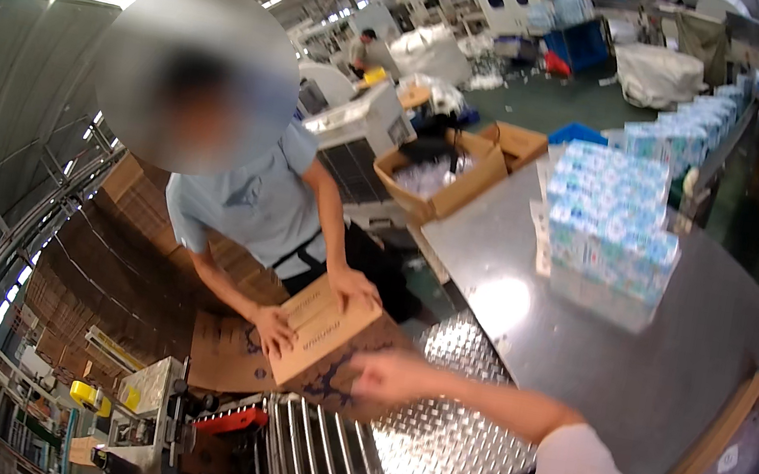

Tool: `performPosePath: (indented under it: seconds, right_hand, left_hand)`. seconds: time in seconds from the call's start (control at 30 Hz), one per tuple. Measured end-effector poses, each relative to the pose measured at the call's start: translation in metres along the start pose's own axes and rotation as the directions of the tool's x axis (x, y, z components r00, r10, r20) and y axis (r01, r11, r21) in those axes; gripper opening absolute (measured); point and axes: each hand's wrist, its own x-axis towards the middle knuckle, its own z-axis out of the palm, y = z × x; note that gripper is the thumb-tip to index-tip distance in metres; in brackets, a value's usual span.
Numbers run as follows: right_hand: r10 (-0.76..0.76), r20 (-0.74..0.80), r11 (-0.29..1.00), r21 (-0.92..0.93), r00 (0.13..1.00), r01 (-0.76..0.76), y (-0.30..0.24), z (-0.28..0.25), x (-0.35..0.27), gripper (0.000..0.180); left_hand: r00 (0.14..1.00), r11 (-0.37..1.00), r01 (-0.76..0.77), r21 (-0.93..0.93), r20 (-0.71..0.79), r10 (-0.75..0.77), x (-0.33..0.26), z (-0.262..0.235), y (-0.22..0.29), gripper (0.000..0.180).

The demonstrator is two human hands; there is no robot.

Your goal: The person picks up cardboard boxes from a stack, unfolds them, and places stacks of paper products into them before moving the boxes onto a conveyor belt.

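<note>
A brown cardboard box (326, 333) with dark blue printing sits at the near end of a roller conveyor (323, 454). A co-worker in a light blue shirt (250, 207) stands across from me and presses both hands on the box's top flaps. My right hand (389, 378) reaches in from the lower right, by the box's near right side. Motion smears its fingers, so their grip and any contact with the box cannot be made out. My left hand is out of view.
Blue-and-white packs (609, 219) are stacked on the steel table (497, 246), with more in a row behind. A textured metal plate (447, 407) adjoins the rollers. A taping machine with red arms (233, 420) stands at lower left. An open carton (443, 183) sits beyond the table.
</note>
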Motion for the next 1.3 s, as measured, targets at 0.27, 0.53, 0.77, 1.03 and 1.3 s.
performPosePath:
  seconds: [0.27, 0.53, 0.77, 1.03, 1.3]
  right_hand:
    - [-0.225, 0.039, 0.837, 0.519, 0.974, 0.173, 0.024, 0.117, -0.094, 0.078]
    - [-0.15, -0.145, 0.767, -0.641, 0.978, 0.022, -0.05, 0.04, -0.142, 0.031]
    - [-0.222, -0.23, 0.719, -0.696, 0.947, 0.0, -0.023, 0.077, -0.116, 0.024]
    - [-0.252, -0.184, 0.663, -0.748, 0.95, 0.03, -0.048, 0.073, -0.087, 0.022]
    - [0.361, -0.082, 0.698, -0.637, 0.929, -0.327, -0.01, 0.043, -0.011, 0.046]
  left_hand:
    - [0.702, 0.273, 0.671, -0.689, 0.471, -0.534, 0.049, 0.046, 0.076, 0.031]
    - [0.024, -0.403, 0.557, -0.726, 0.499, -0.867, -0.087, 0.202, 0.143, 0.045]
    - [-0.125, -0.674, 0.418, -0.609, 0.696, -0.707, -0.12, 0.225, 0.164, 0.053]
    - [0.871, 0.356, 0.461, -0.813, 0.491, -0.009, -0.118, 0.201, 0.2, 0.046]
    - [0.963, 0.341, 0.227, -0.912, 0.263, 0.06, -0.157, 0.214, 0.266, 0.048]
